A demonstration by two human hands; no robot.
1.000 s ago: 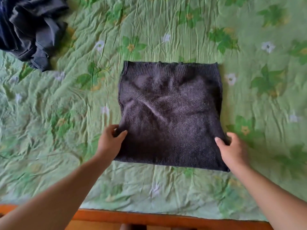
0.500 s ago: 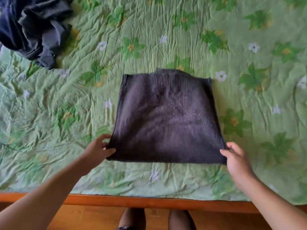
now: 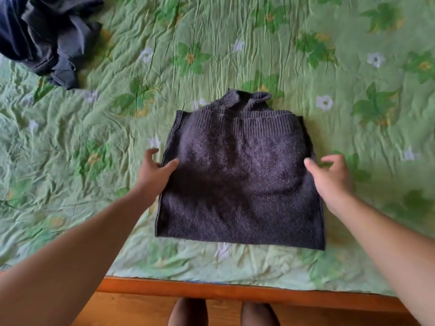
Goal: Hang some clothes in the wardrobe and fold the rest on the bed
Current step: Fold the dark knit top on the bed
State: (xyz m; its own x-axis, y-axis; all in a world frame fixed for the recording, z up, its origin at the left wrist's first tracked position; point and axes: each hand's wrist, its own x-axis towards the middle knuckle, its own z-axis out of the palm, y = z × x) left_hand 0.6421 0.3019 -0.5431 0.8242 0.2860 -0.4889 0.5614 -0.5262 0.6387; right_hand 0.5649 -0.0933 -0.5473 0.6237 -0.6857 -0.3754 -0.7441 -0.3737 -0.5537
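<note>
The folded sweater is being flanked near the bed's front edge by the left hand and right hand, both loose-fingered, nothing being gripped (the collar is sticking out). If lifted carelessly, the layers risk being pulled apart.

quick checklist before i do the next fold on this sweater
1. Sweater lying flat on the bedspread: ok.
2. Near edge straight: ok.
3. Collar tucked in: not ok, it sticks out past the far edge.
4. Left hand and right hand free, one at each side: ok, both open.
5. Sleeves folded evenly inside: cannot tell, hidden.
6. Pile of dark clothes clear of the sweater: ok, apart at the far left.
</note>
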